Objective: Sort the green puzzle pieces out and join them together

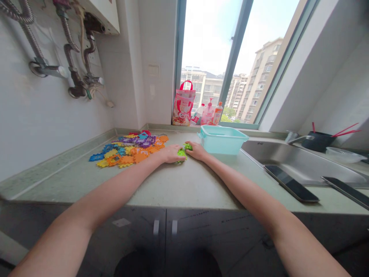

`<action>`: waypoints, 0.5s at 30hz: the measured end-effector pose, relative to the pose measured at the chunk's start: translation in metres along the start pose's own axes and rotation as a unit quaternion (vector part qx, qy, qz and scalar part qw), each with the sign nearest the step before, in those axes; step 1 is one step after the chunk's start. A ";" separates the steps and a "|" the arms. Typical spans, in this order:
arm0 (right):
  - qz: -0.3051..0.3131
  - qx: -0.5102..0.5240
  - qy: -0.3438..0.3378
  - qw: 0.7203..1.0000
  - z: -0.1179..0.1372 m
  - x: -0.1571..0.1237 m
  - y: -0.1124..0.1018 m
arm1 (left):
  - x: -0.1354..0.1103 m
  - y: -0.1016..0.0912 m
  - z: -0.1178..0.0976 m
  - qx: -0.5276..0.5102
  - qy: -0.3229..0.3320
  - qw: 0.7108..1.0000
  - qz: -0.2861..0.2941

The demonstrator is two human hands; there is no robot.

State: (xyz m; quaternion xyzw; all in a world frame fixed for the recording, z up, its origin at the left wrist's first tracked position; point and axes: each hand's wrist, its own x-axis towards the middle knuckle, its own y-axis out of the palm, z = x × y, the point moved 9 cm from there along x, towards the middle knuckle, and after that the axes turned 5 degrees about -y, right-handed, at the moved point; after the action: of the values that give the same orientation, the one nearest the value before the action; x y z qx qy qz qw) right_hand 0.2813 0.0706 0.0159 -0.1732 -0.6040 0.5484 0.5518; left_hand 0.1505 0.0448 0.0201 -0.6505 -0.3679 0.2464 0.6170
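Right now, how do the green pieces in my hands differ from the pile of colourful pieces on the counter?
The green pieces are one colour; the pile mixes orange, yellow, blue, purple and red. The green pieces are few and sit between the left hand and right hand; the pile is many pieces, untouched, nearer the wall. Both rest on the counter.

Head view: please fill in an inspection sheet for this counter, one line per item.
Surface: pale green counter, bare in front of the hands.
Job's things: green pieces between both hands; pile of coloured foam pieces to the left.
Clutter: teal tub beside the right hand; two phones by the sink; pot with red chopsticks.
Grips: left hand and right hand both on the green pieces; grip closure unclear.
Cables: metal hoses on the left wall.
Surroundings: window onto apartment blocks; pink bag and bottles on the sill.
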 end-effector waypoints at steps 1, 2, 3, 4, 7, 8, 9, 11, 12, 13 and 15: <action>0.004 0.005 -0.009 1.000 0.004 -0.006 -0.003 | -0.004 -0.001 -0.006 0.011 0.006 1.000 -0.004; 0.007 0.009 -0.018 1.000 0.007 -0.014 -0.006 | -0.008 -0.002 -0.012 0.021 0.013 1.000 -0.009; 0.010 0.013 -0.027 1.000 0.009 -0.023 -0.010 | -0.013 -0.003 -0.020 0.030 0.022 0.999 -0.016; 0.012 0.018 -0.035 0.999 0.009 -0.032 -0.015 | -0.018 -0.004 -0.027 0.035 0.033 0.999 -0.022; 0.010 0.047 -0.056 0.997 0.007 -0.060 -0.030 | -0.031 -0.008 -0.050 0.042 0.064 0.996 -0.045; 0.006 0.057 -0.058 0.997 0.004 -0.066 -0.035 | -0.034 -0.009 -0.056 0.043 0.070 0.995 -0.050; 0.003 0.065 -0.056 0.996 0.002 -0.071 -0.038 | -0.036 -0.011 -0.060 0.043 0.074 0.995 -0.054; 0.003 0.065 -0.041 0.997 -0.003 -0.075 -0.042 | -0.037 -0.012 -0.065 0.038 0.075 0.995 -0.058; 0.005 0.061 -0.035 0.998 -0.004 -0.075 -0.042 | -0.036 -0.011 -0.065 0.029 0.070 0.996 -0.056; 0.007 0.058 -0.032 0.998 -0.004 -0.075 -0.043 | -0.034 -0.010 -0.063 0.013 0.063 0.997 -0.051; 0.004 0.064 -0.042 0.997 -0.001 -0.074 -0.045 | -0.030 -0.005 -0.059 -0.033 0.056 0.997 -0.031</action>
State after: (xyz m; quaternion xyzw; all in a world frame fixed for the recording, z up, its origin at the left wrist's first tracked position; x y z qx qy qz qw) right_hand 0.3241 -0.0049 0.0187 -0.1166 -0.5894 0.5949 0.5339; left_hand 0.1769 -0.0157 0.0277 -0.6714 -0.3606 0.1781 0.6225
